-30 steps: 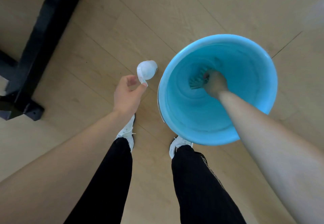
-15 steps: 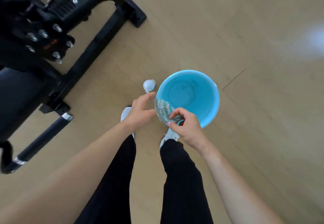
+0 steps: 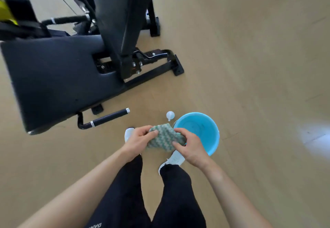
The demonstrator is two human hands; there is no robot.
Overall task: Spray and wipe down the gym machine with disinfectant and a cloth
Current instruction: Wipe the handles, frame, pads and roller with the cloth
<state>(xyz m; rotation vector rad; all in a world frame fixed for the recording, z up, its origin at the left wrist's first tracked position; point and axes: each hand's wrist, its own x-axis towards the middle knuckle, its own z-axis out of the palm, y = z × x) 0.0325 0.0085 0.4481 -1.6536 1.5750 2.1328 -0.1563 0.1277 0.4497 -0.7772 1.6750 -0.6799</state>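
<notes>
A green-and-white patterned cloth [image 3: 162, 139] is held in front of me at waist height. My left hand [image 3: 139, 140] grips its left edge and my right hand [image 3: 190, 147] pinches its right side. Below the cloth, a light blue bucket [image 3: 213, 141] stands on the wooden floor by my right foot. A white spray bottle [image 3: 170, 115] stands on the floor just left of the bucket. The black gym machine [image 3: 59, 79], with padded seat and upright frame, fills the upper left.
A black handle bar with silver caps [image 3: 107, 118] sticks out low from the machine toward my feet. The machine's base rail and foot [image 3: 175, 67] lie on the floor ahead. Wooden floor stretches to the right.
My right hand lifted the cloth out of the bucket and my left hand joined it on the cloth. My view rose from the bucket to take in the machine.
</notes>
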